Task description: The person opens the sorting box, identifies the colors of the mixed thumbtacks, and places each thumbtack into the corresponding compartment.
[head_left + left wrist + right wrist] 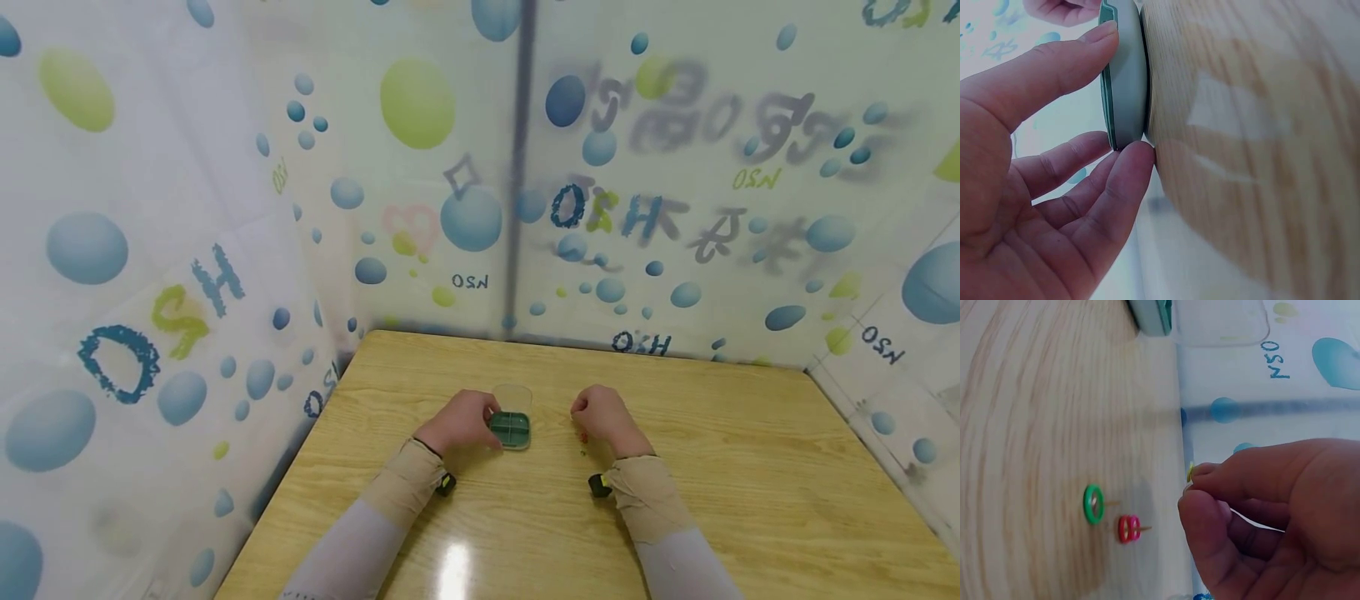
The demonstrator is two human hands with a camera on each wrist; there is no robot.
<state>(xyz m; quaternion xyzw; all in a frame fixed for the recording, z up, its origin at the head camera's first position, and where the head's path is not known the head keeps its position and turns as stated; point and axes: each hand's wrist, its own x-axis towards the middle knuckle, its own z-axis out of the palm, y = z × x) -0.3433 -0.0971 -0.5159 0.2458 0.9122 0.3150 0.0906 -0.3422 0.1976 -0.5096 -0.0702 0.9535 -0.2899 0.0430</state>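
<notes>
From the head view I see my left hand (467,421) at the left edge of a small green box (511,430) that sits on the wooden table (750,467) between both hands. The box has 4 compartments and its clear lid (513,395) stands open on the far side. The left wrist view shows the thumb (1054,69) and a finger (1124,181) closed on the rim of the box, pinching it from 2 sides while it rests on the table.

My right hand (602,414) is just right of the box, raised a little off the table. In the right wrist view its thumb and forefinger are pressed together on a tiny yellow pin (1190,472), only the edge of which shows. 2 more pins lie on the wood below that hand: a green pin (1093,504) and a red pin (1128,529), close beside each other, apart from the box.
</notes>
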